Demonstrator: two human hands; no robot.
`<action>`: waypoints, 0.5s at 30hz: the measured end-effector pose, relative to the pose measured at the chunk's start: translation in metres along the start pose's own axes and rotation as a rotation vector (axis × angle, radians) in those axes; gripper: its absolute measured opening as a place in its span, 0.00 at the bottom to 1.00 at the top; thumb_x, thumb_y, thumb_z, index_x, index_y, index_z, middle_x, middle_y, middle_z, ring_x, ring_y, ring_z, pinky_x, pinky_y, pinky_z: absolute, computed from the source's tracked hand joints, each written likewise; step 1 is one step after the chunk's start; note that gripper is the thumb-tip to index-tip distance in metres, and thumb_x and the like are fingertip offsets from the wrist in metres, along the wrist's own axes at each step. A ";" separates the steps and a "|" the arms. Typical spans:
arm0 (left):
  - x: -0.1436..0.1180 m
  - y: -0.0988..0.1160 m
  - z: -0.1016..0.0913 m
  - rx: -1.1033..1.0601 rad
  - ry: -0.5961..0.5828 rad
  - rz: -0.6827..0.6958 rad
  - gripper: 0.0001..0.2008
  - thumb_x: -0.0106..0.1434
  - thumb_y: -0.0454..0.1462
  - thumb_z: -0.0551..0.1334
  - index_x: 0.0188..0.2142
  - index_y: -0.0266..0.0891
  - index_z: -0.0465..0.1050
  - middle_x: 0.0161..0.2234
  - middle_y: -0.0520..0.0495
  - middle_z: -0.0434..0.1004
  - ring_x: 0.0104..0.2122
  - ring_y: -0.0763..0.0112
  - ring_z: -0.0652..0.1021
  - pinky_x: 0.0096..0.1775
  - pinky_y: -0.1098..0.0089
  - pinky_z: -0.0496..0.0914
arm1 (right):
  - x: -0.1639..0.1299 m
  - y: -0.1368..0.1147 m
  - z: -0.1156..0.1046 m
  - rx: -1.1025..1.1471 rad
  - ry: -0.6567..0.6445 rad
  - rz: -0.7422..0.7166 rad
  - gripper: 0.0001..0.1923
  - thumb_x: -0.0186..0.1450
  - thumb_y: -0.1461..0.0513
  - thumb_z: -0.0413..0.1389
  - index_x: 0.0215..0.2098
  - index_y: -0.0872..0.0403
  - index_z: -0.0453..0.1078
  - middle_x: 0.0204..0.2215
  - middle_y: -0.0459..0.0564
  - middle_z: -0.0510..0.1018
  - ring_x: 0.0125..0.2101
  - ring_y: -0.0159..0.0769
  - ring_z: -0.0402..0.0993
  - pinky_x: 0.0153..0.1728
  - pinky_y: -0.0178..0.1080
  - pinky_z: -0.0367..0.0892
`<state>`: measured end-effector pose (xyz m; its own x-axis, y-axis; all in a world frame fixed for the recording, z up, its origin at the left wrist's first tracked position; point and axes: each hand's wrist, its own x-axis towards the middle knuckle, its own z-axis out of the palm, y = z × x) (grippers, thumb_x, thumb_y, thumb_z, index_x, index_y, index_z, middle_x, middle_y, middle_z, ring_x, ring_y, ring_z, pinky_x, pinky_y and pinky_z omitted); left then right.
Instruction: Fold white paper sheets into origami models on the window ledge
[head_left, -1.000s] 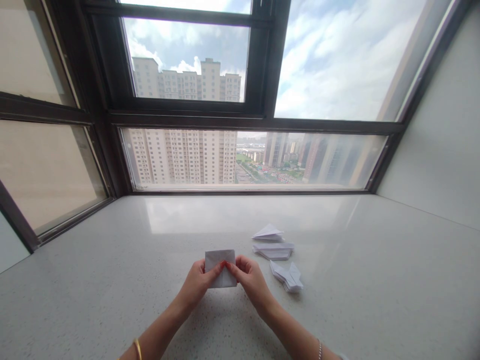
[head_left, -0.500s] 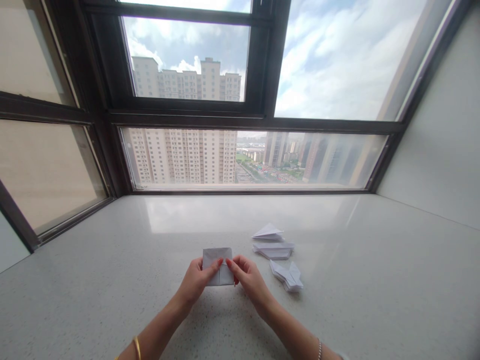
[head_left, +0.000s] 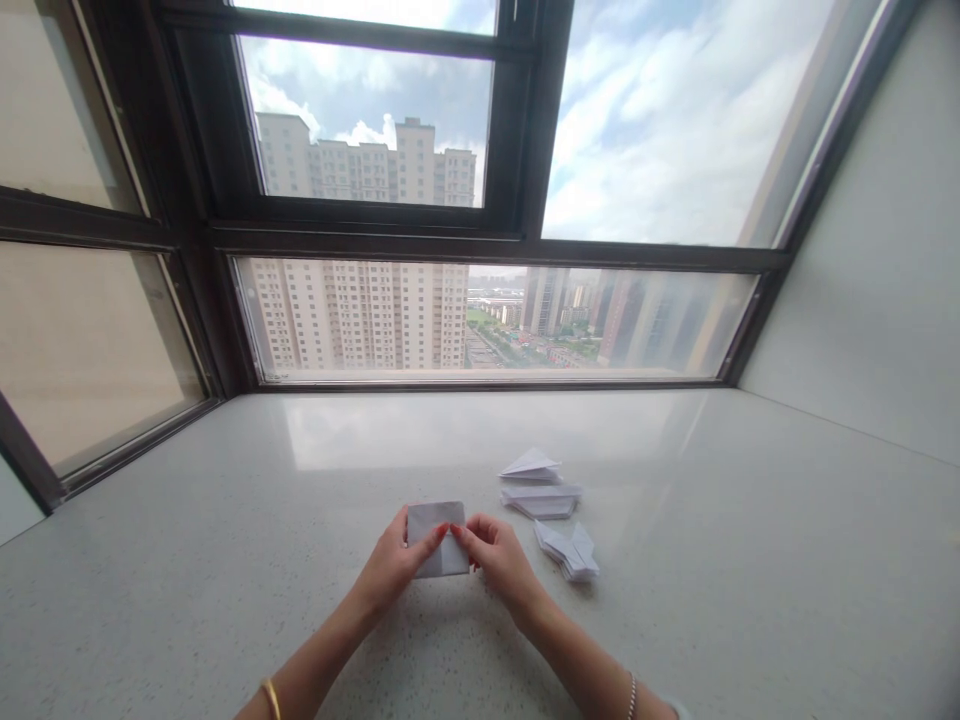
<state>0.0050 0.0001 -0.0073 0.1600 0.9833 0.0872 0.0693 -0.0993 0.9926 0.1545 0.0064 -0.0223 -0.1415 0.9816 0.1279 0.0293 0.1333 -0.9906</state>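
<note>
Both my hands hold a small square of folded white paper (head_left: 439, 560) just above the pale sill. My left hand (head_left: 394, 560) grips its left edge, thumb across the front and fingers behind. On the right edge, my right hand (head_left: 499, 560) pinches the paper. The two thumb tips nearly meet at the middle of the square, where creases show. Most of the fingers behind the paper are hidden. To the right of my hands lie a pointed folded paper (head_left: 531, 465), a long flat folded paper (head_left: 541, 501) and a winged folded paper piece (head_left: 566, 553).
A speckled white windowsill (head_left: 225, 560) spreads beneath everything. Beyond it stands a dark-framed window (head_left: 480, 388) with tall buildings outside. A white wall (head_left: 862, 330) closes off the right side.
The view has shifted slightly, so the window and paper pieces sit a little further left. My hands keep nearly the same grip on the paper square.
</note>
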 end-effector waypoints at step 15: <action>0.005 0.007 -0.013 0.050 0.252 0.114 0.18 0.50 0.43 0.56 0.40 0.37 0.64 0.30 0.45 0.76 0.36 0.61 0.74 0.39 0.62 0.63 | -0.071 -0.010 -0.046 -1.080 0.120 -0.033 0.09 0.53 0.59 0.54 0.17 0.52 0.67 0.17 0.46 0.74 0.21 0.34 0.64 0.23 0.34 0.49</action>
<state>-0.0068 0.0064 0.0016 -0.0801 0.9715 0.2229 0.1145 -0.2132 0.9703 0.2096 -0.0582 -0.0191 -0.0624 0.9745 0.2154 0.8903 0.1519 -0.4293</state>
